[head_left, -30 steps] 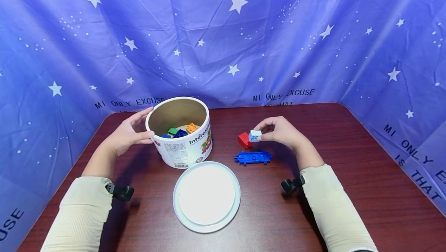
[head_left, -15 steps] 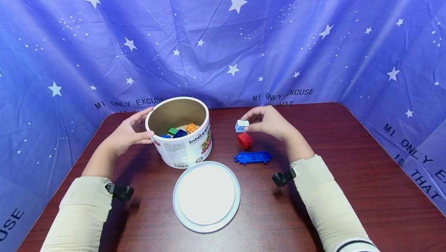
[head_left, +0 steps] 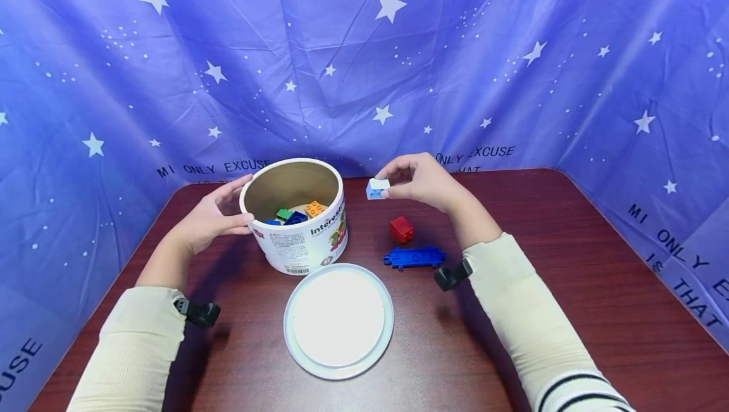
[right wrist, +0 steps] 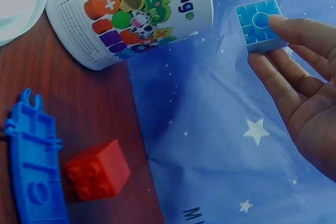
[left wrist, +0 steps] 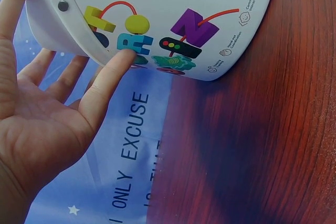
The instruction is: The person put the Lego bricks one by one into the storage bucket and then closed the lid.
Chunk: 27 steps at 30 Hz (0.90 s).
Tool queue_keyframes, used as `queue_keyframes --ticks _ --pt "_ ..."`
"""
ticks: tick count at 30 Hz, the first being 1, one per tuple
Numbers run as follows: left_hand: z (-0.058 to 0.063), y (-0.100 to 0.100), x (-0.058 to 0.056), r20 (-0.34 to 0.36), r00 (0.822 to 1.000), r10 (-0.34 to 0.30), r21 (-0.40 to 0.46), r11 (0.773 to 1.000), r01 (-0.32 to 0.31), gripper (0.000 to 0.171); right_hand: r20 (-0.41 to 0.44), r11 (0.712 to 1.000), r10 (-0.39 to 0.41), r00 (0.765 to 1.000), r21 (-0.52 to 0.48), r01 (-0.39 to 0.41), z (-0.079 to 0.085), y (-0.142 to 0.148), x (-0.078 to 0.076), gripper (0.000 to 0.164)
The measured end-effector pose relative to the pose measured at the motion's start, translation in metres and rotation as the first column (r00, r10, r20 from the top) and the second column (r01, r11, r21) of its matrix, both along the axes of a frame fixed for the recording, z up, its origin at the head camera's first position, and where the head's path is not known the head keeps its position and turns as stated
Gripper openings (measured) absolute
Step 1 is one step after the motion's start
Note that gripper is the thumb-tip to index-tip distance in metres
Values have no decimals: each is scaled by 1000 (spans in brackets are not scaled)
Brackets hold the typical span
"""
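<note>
In the head view my left hand [head_left: 207, 217] rests against the left side of a white printed bucket [head_left: 296, 254], thumb in front and fingers behind. The left wrist view shows its fingers spread and nearly straight, with one fingertip touching the printed wall. My right hand [head_left: 424, 181] pinches a light blue building block [head_left: 375, 191] between thumb and fingers, held up to the right of the bucket. The block's hollow, ribbed side faces the right wrist camera. Green, dark blue and orange blocks [head_left: 313, 209] lie inside the bucket.
A red block [head_left: 402, 229] sits on the brown table [head_left: 444, 349] to the bucket's right. Just nearer lies a blue toy chassis [head_left: 414, 257] with a hooked end. The round white lid [head_left: 338, 321] lies in front of the bucket. A starry blue curtain [head_left: 353, 70] surrounds the table.
My right hand has carried the light blue block left and away from the red block, towards the back of the table. My left hand has stayed at the bucket.
</note>
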State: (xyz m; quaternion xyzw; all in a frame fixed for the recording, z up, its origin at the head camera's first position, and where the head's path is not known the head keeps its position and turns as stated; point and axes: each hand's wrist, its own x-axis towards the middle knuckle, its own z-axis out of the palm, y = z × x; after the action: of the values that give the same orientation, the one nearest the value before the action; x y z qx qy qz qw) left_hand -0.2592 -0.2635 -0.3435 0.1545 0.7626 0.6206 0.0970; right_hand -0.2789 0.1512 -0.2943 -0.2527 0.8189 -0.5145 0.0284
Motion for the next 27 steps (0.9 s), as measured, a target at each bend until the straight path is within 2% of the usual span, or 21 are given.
queue_keyframes --ticks 7,11,19,27 --pt "0 0 0 -2 1000 1 -10 1000 -1 85 3 1000 14 1000 6 -14 17 -12 -4 26" --pt "0 0 0 -5 1000 2 -20 1000 -2 85 -24 999 37 999 2 -37 23 -22 -7 25" --pt "0 -1 -1 -6 1000 -2 -16 1000 2 85 -55 996 87 995 -27 -88 29 -45 -17 24" --pt "-1 -1 -1 -7 1000 -1 -18 1000 1 86 -33 993 117 993 35 -116 32 -74 -27 25"
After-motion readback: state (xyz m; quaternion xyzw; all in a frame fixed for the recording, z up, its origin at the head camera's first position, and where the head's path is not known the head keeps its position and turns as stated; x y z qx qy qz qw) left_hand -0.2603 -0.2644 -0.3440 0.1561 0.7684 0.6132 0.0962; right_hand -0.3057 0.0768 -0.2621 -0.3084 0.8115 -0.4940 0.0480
